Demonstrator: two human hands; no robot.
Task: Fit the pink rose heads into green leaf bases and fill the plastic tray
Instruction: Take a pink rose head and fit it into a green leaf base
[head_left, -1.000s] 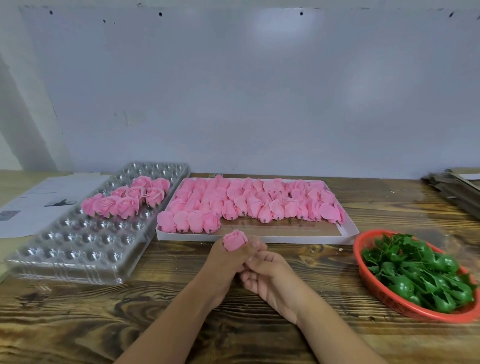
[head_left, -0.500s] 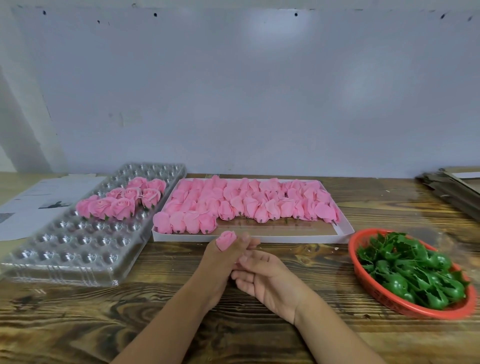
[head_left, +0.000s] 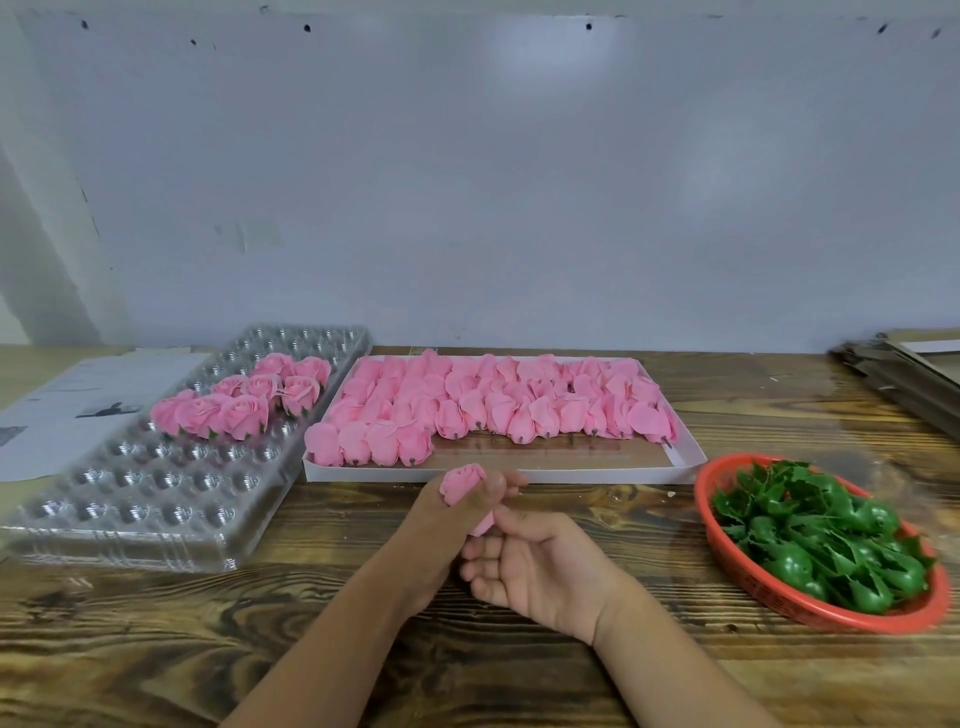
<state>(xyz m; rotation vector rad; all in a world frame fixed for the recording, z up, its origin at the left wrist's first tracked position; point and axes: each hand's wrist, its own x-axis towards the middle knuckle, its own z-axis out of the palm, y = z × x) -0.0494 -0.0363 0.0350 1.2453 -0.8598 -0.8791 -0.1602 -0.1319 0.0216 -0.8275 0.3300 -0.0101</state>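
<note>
- Holding one pink rose head, the left hand grip stays shut on it.
- Right hand fingers have loosened under it; no green leaf base shows yet.

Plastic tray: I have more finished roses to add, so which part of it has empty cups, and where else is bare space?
The plastic tray has empty cups along its near rows and far edge; finished roses crowd its middle. The white box is bare only along its near right strip. Open wooden table lies near the arms, left and right. The red basket is full of leaf bases.
</note>
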